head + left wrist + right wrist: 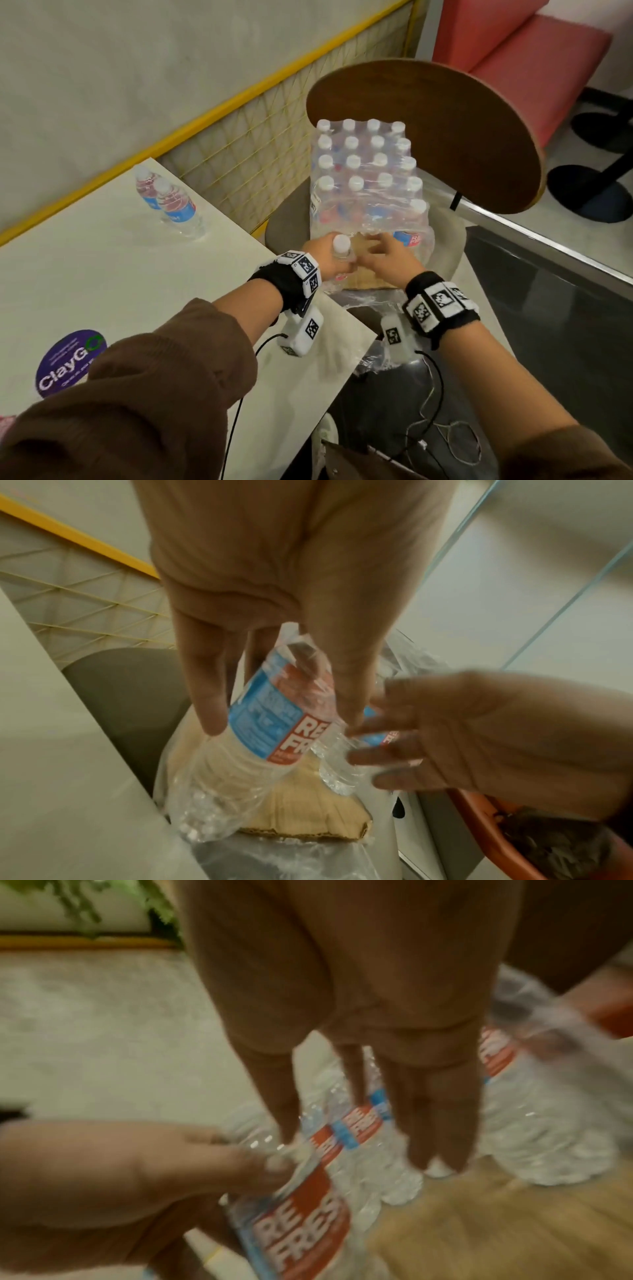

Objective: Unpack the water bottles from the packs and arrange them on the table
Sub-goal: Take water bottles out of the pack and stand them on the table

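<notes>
Left fingers: the left hand (325, 255) has its fingers (209, 696) and thumb wrapped around a water bottle (270, 723), white cap up, tilted just over the front of the pack.
Right fingers: the right hand (387, 255) has straight, slack fingers (441, 1123) reaching toward the bottles at the pack's torn front; they grasp nothing.
Pack: a shrink-wrapped pack (370, 181) of white-capped bottles stands on a cardboard tray (308, 813); its near film is opened and its front row is partly emptied.
Chair: the pack sits on the seat of a chair (445, 137) with a round wooden back, just beside the corner of the surface.
Surface: two bottles (171, 202) stand upright and touching near the far edge of the pale surface (102, 274); a purple sticker (68, 363) lies near the front edge.
Edges: a yellow-railed mesh partition (239, 137) runs along the far side.
</notes>
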Available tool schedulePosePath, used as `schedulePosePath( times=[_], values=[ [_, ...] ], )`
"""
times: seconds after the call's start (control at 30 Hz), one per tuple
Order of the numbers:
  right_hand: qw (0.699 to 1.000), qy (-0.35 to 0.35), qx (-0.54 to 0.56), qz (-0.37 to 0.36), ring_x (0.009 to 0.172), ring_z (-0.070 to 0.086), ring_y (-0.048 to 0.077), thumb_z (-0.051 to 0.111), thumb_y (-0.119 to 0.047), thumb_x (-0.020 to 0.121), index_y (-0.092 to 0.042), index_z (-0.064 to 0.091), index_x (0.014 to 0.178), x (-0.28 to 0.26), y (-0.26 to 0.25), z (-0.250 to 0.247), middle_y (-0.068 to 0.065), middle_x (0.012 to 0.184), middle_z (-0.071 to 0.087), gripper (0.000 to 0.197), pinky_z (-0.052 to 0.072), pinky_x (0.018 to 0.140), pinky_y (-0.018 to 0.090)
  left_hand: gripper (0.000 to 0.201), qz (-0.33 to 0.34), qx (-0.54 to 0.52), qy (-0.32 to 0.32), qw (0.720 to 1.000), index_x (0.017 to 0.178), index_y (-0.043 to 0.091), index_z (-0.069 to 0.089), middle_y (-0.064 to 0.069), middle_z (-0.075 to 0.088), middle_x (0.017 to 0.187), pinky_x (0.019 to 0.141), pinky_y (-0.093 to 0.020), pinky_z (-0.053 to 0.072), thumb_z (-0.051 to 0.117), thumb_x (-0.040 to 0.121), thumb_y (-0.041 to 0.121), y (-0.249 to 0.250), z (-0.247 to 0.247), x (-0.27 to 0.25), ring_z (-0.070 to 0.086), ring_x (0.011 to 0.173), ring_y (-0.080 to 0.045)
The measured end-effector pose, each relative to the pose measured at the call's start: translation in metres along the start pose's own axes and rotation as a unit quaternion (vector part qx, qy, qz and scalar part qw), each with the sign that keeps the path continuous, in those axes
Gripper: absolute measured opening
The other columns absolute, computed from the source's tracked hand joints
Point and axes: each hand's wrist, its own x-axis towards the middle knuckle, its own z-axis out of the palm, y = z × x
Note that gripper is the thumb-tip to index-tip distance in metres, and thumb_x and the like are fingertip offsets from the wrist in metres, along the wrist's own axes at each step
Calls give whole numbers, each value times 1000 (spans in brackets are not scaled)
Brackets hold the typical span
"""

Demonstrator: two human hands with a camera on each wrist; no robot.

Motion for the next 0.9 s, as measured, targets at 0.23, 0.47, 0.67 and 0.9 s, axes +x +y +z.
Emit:
schedulePosePath(
  times=[0.23, 0.47, 0.67, 0.9],
  values=[
    [983, 157, 37, 89, 106, 58, 24, 62, -18, 88, -5, 56, 122, 25, 19, -25, 8, 116, 62, 37, 46, 89, 30, 48, 0, 8, 4, 1000, 111, 26, 56, 2, 64, 104, 76, -24, 43, 78, 69, 33, -13, -6, -9, 60, 98, -20],
    [962, 242, 50, 117, 105, 60, 33, 63, -24, 86, 0, 59, 112, 37, 16, -12, 17, 108, 63, 36, 49, 87, 38, 55, 6, -87, 33, 996, 118, 28, 54, 4, 62, 105, 79, -24, 46, 80, 69, 34, -34, -26, -79, 59, 95, -16],
    [983, 159, 74, 50, 100, 64, 28, 81, -36, 59, -15, 60, 114, -16, 27, 48, 8, 109, 67, 62, 51, 93, 44, 55, -57, -89, 75, 992, 115, 36, 53, 5, 61, 113, 87, -27, 45, 77, 67, 47, -105, -41, -173, 56, 103, -16],
    [995, -29, 14, -97, 93, 55, 17, 77, -11, 74, -15, 57, 114, -129, -31, 165, 1, 100, 59, 45, 40, 82, 27, 58, -165, -70, 102, 978, 115, 35, 51, 7, 61, 112, 87, -30, 48, 76, 65, 49, -205, -41, -311, 57, 100, -15]
  ],
)
